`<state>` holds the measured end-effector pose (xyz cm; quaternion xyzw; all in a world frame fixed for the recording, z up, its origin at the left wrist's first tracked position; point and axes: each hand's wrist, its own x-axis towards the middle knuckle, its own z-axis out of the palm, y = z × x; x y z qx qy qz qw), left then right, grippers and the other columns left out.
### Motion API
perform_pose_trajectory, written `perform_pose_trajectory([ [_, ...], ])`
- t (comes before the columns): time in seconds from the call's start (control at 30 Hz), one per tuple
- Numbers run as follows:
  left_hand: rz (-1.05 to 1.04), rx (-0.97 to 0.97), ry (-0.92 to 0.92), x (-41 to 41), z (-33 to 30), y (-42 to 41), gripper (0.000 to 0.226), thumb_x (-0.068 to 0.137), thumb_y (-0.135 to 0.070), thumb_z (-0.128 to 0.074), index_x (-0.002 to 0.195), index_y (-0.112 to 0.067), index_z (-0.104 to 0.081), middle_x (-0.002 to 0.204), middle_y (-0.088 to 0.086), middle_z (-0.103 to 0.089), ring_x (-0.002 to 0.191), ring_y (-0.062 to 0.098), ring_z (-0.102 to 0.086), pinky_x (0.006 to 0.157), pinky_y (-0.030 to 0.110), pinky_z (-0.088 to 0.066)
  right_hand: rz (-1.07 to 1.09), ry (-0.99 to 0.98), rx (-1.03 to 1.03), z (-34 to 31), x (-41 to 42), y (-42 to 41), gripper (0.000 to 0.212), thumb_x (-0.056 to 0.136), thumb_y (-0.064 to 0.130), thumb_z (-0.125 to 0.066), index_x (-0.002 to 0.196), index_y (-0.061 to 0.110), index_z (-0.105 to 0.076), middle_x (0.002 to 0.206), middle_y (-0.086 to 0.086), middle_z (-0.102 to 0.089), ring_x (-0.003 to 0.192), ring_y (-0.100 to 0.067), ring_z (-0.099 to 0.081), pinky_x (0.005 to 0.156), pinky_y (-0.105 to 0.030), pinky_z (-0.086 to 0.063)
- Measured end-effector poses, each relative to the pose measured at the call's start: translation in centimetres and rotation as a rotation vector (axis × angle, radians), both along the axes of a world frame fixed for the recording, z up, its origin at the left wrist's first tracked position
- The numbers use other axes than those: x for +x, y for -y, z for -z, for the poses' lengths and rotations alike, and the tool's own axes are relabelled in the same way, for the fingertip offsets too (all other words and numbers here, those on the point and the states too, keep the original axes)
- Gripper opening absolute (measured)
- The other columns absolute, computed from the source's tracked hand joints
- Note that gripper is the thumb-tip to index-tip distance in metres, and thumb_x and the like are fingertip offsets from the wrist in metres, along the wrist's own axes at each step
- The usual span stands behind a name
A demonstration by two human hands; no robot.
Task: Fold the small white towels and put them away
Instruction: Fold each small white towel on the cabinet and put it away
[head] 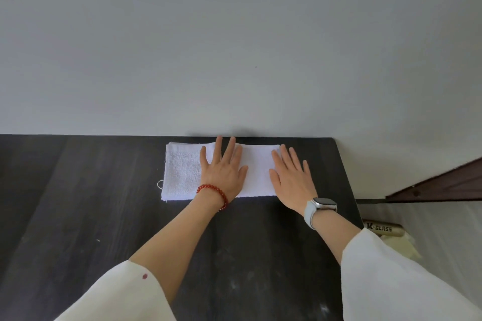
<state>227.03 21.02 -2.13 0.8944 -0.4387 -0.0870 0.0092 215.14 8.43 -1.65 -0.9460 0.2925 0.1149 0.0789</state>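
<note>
Towel (182, 172) lies folded into a long strip at the far edge of your dark table (78, 203); your left hand (224, 169) and right hand (293, 180) press flat on it, fingers spread.

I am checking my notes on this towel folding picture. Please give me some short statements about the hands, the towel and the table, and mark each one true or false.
1. Both hands lie flat, fingers spread, on the white towel. True.
2. The left hand wears a watch. False: its wrist has a red bead bracelet; the watch is on the right hand's wrist.
3. The towel lies at the table's far edge, close to the wall. True.
4. The table is light wood. False: it is dark.
5. The towel is crumpled in a heap. False: it lies flat as a rectangle.
</note>
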Motion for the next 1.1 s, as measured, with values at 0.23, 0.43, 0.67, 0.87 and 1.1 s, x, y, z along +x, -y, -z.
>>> perform_pose_trajectory([
  [0.23, -0.078, -0.314, -0.127, -4.7, -7.8, 0.0, 0.045, 0.097, -0.035, -0.031, 0.141, -0.022, -0.032, 0.153, -0.001, -0.02, 0.142, 0.016, -0.011, 0.114, 0.039, -0.004, 0.172, 0.428, 0.202, -7.9, -5.7, 0.4, 0.038, 0.097, 0.022, -0.037, 0.134, 0.017, -0.044, 0.141, -0.001, -0.043, 0.133, -0.017, -0.036, 0.108, -0.032, -0.032],
  [0.43, 0.051, -0.559, -0.3, -16.9, -15.2, 3.7, 0.035, 0.093, -0.024, -0.044, 0.126, -0.013, -0.053, 0.129, 0.005, -0.053, 0.12, 0.022, -0.046, 0.101, 0.036, -0.036, 0.366, 0.612, 0.29, -15.5, -20.8, 2.3, 0.03, 0.096, 0.019, -0.04, 0.118, 0.016, -0.06, 0.114, -0.002, -0.065, 0.106, -0.018, -0.059, 0.091, -0.029, -0.046],
  [0.67, 0.354, -0.634, -0.498, -46.2, -20.0, 7.5, 0.029, 0.093, -0.021, -0.047, 0.117, -0.012, -0.06, 0.121, 0.005, -0.059, 0.109, 0.022, -0.055, 0.09, 0.026, -0.04, 0.702, 0.838, 0.197, -20.6, -52.5, 0.6, 0.022, 0.093, 0.01, -0.046, 0.102, 0.004, -0.065, 0.097, -0.012, -0.069, 0.088, -0.017, -0.062, 0.087, -0.033, -0.047],
  [0.87, 0.741, -0.528, -0.731, -76.3, -20.9, 7.8, 0.026, 0.092, -0.016, -0.05, 0.114, -0.008, -0.061, 0.116, 0.009, -0.061, 0.105, 0.022, -0.057, 0.089, 0.023, -0.039, 1.123, 0.914, 0.101, -20.6, -82.4, -7.6, 0.021, 0.095, 0.009, -0.042, 0.101, 0.01, -0.062, 0.081, 0.006, -0.06, 0.082, -0.018, -0.06, 0.083, -0.034, -0.051],
  [1.1, 1.194, -0.386, -0.828, -102.7, -22.4, 5.2, 0.027, 0.093, -0.019, -0.048, 0.115, -0.011, -0.06, 0.116, 0.005, -0.06, 0.107, 0.018, -0.056, 0.09, 0.024, -0.041, 1.598, 0.934, -0.083, -21.2, -106.3, -17.7, 0.023, 0.094, 0.011, -0.042, 0.105, 0.006, -0.063, 0.081, 0.001, -0.062, 0.08, -0.019, -0.06, 0.082, -0.034, -0.05],
])
